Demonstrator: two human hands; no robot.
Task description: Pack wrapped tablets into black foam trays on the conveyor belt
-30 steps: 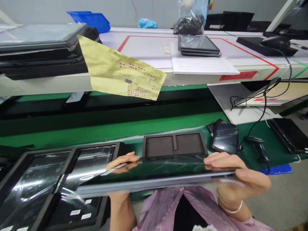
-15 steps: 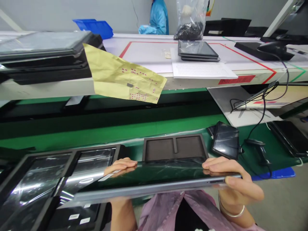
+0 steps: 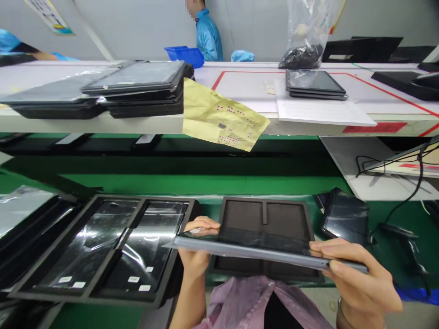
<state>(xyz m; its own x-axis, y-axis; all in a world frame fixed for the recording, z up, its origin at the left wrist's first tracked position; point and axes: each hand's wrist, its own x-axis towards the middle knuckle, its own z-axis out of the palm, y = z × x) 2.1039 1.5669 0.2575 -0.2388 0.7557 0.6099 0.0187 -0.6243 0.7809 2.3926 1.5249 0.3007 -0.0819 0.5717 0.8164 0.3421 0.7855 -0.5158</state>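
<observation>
Left hand closed on tablet's left end; right hand curled round right end, fingers on top. Grey-edged tablet screen up, tilted slightly, right end lower, just above dark foam tray, visible slots bare. Neighbouring tray filled: two film-covered panels, white labels. Farther: tablet stacks on white bench, yellow paper, co-worker in blue gown.

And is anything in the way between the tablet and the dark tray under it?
Nothing visible is: the tablet hangs above the dark foam tray, held at its ends by the left hand and right hand.
</observation>
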